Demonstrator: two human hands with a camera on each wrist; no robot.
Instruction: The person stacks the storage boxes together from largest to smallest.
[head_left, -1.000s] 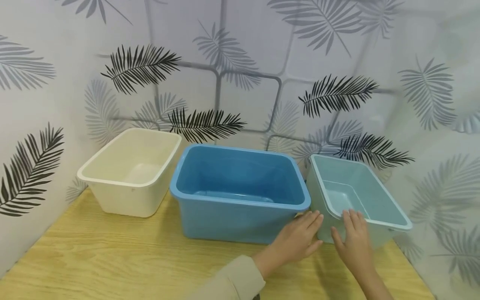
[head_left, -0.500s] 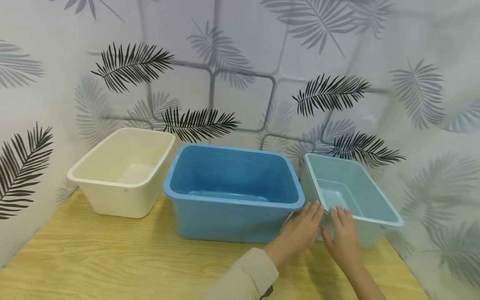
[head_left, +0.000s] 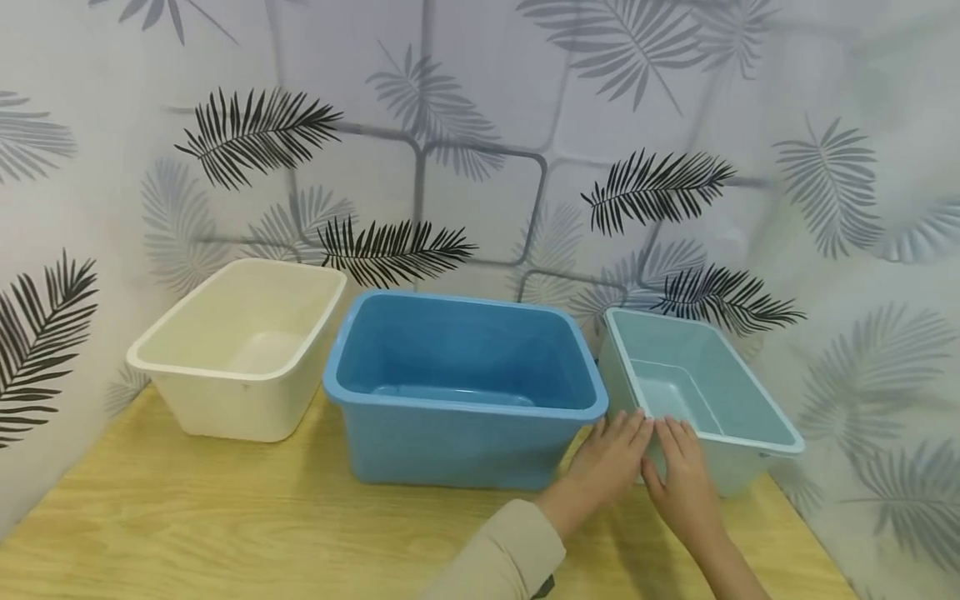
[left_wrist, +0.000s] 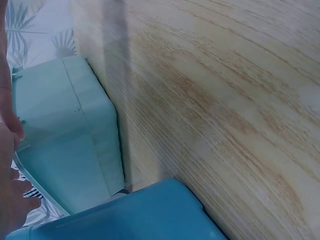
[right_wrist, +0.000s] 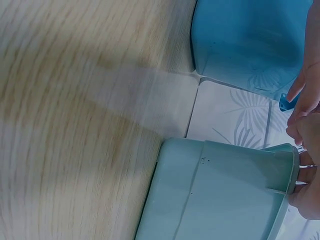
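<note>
At the right of the head view stands a pale teal plastic bin (head_left: 738,392). My right hand (head_left: 681,483) holds its near rim, with the fingers over the edge and the thumb outside. My left hand (head_left: 603,458) lies beside it, its fairly straight fingers touching the bin's near left corner, close to the right thumb. Just left of the left hand is a larger blue plastic bin (head_left: 457,442). In the right wrist view, both the teal bin (right_wrist: 230,190) and the blue bin (right_wrist: 240,45) show from the side, with a gap between them.
A cream plastic bin (head_left: 232,400) sits at the left, tapering downward. All three bins stand on a wood-grain table (head_left: 262,525). Behind them hangs a leaf-patterned backdrop (head_left: 487,200), which also runs along both sides.
My left hand has come closer to the teal bin's corner and to my right hand. The whole view has shifted slightly, so the bins appear further left; their spacing looks about the same.
</note>
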